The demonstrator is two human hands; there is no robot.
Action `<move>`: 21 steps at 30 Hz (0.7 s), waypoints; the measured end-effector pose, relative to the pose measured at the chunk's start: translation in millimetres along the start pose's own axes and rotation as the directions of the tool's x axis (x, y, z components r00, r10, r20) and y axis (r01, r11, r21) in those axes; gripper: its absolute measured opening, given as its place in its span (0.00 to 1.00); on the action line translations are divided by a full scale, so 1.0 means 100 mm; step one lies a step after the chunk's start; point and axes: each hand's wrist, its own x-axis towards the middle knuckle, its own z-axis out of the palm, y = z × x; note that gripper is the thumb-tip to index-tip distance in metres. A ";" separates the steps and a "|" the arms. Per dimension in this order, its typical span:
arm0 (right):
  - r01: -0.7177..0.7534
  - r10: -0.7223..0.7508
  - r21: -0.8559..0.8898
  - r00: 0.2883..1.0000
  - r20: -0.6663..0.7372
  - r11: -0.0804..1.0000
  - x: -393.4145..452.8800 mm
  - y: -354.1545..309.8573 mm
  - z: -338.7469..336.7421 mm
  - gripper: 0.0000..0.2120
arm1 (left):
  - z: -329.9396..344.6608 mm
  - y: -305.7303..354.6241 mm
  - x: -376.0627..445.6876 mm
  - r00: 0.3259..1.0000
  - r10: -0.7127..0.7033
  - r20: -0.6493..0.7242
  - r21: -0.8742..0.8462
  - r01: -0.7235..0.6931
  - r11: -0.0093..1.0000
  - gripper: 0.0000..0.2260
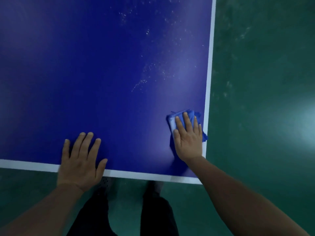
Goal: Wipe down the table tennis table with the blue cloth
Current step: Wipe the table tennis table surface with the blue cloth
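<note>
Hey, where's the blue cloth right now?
In the head view, the blue cloth lies flat under the right hand, at the table's near right corner beside the white edge line.

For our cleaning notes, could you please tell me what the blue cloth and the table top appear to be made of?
The blue cloth looks like soft woven or microfibre fabric: it bunches into folds under the flat right hand. The table top seems a hard, smooth painted board, matt to satin: soft glare, crisp white edge lines, pale specks lying on its surface.
</note>
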 end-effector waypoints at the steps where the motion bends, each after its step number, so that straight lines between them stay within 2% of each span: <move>1: -0.020 0.020 -0.011 1.000 -0.001 1.000 0.15 0.10 -0.03 0.26 | 0.01 0.00 0.00 1.000 0.002 -0.009 0.006 -0.002 1.000 0.33; 5: -0.099 0.099 -0.003 0.995 -0.033 0.995 0.63 0.30 -0.12 0.28 | 0.04 0.00 0.02 0.998 -0.003 -0.069 0.022 0.004 1.000 0.34; 7: -0.070 0.071 0.012 0.997 -0.043 0.997 0.61 0.25 -0.11 0.28 | 0.05 0.01 0.02 0.997 -0.017 -0.075 0.021 0.018 1.000 0.34; 9: 0.107 -0.107 -0.019 0.994 -0.034 0.994 0.43 0.06 -0.08 0.27 | 0.04 0.08 -0.03 0.993 -0.100 -0.068 0.022 0.102 0.995 0.33; 10: 0.242 -0.242 -0.037 0.970 -0.022 0.970 0.30 -0.09 -0.04 0.26 | 0.03 0.15 -0.07 0.978 -0.194 -0.072 0.010 0.195 0.981 0.32; 12: 0.516 -0.516 -0.040 0.856 0.026 0.856 0.09 -0.44 0.06 0.25 | 0.02 0.42 -0.14 0.881 -0.461 -0.103 -0.076 0.455 0.887 0.30; 14: 0.741 -0.739 0.009 0.670 0.068 0.672 0.08 -0.83 0.11 0.25 | 0.03 0.80 -0.17 0.726 -0.676 -0.124 -0.207 0.647 0.734 0.30; 16: 0.882 -0.876 0.011 0.467 0.120 0.472 0.40 -1.12 0.08 0.25 | 0.03 1.23 -0.08 0.616 -0.780 -0.110 -0.308 0.725 0.616 0.30; 17: 0.910 -0.898 -0.025 0.413 0.153 0.415 0.64 -1.20 0.05 0.25 | 0.03 1.40 0.00 0.576 -0.812 -0.093 -0.348 0.745 0.568 0.31; 18: 0.905 -0.889 -0.058 0.426 0.168 0.422 0.86 -1.23 0.00 0.25 | 0.03 1.54 0.09 0.542 -0.837 -0.069 -0.383 0.760 0.524 0.31; 20: 0.833 -0.823 -0.049 0.552 0.130 0.551 1.15 -1.09 -0.07 0.25 | 0.05 1.73 0.24 0.484 -0.875 -0.025 -0.425 0.787 0.447 0.31; 21: 0.804 -0.799 -0.042 0.594 0.093 0.593 1.17 -0.96 -0.08 0.25 | 0.07 1.78 0.31 0.455 -0.890 -0.021 -0.426 0.802 0.420 0.31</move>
